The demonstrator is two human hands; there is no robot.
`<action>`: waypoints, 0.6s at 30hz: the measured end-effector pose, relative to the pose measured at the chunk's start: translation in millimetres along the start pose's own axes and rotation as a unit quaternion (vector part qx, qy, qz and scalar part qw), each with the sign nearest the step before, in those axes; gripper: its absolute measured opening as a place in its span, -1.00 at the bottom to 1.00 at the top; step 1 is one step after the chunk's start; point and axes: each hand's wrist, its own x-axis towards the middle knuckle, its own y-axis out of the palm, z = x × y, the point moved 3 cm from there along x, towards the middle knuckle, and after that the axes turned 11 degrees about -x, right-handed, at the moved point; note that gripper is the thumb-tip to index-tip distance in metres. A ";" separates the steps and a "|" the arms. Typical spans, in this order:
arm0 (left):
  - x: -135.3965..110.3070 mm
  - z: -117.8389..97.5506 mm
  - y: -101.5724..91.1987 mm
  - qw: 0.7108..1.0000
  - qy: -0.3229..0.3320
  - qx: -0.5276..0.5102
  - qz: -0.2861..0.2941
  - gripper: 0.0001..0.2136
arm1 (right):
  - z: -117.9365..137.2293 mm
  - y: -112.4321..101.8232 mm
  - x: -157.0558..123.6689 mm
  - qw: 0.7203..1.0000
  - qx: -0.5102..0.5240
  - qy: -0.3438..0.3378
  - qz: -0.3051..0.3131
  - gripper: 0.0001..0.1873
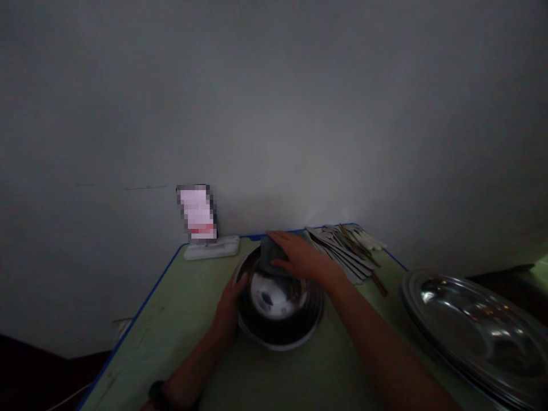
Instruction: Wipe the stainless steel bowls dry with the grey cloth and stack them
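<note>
A shiny metal bowl (278, 299) is in the middle of the view, over the green table. My left hand (231, 299) grips its left rim, with the thumb on the inner side and the other fingers hidden behind the wall. At the far rim, my right hand (295, 254) is closed over a dark grey-green cloth (272, 257) that lies against the bowl. The cloth covers part of the far inner wall. Dim light and some blur hide the fine detail of the fingers.
On the right stand stacked oval metal trays (475, 325). Several knives or similar flat cutlery (338, 251) and chopsticks (379, 282) lie at the back right. A phone (199, 214) leans upright above a white block (212, 247). The green table (171, 319) meets a grey wall (274, 114).
</note>
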 end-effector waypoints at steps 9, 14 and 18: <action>-3.5 0.6 -2.3 0.999 -0.017 0.004 0.033 -0.51 | -4.4 -0.6 1.5 0.995 -0.005 0.089 -0.036 -0.54; -5.0 0.4 -1.7 0.999 -0.017 0.020 0.043 -0.53 | -14.2 -12.8 -2.9 0.993 0.116 0.010 0.017 -0.53; -6.4 -0.9 0.6 0.999 -0.029 0.017 0.036 -0.49 | -16.1 -13.5 -3.2 0.996 0.037 0.079 0.021 -0.68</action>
